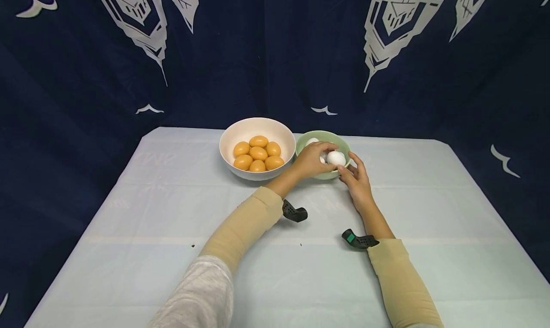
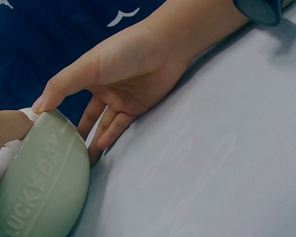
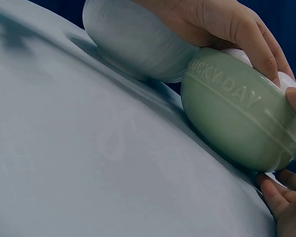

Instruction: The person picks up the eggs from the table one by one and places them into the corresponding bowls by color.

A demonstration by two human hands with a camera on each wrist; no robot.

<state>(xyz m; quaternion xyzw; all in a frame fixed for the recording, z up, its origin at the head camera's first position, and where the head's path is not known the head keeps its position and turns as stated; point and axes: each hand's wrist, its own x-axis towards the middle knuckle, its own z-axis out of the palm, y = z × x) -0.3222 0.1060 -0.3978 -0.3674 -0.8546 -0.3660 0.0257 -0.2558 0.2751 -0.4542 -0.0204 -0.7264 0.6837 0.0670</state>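
My left hand (image 1: 313, 160) reaches over a small light green bowl (image 1: 341, 142). Its thumb and fingers curl about a white egg (image 1: 336, 158) inside; how firmly they pinch it is partly hidden. Another white egg (image 1: 312, 141) lies at the back of that bowl. On the bowl's right side, my right hand (image 1: 357, 182) grips it. In the left wrist view the right thumb lies on the rim, with the right hand's other fingers (image 2: 108, 131) along the outer wall. Raised "LUCKY DAY" lettering runs along the green bowl (image 3: 237, 108) in the right wrist view.
A larger cream bowl (image 1: 258, 126) with several orange-yellow eggs (image 1: 258, 153) stands directly left of the green one, near the back of the white-covered table (image 1: 275, 270). Behind the table hangs a dark blue patterned curtain (image 1: 266, 70).
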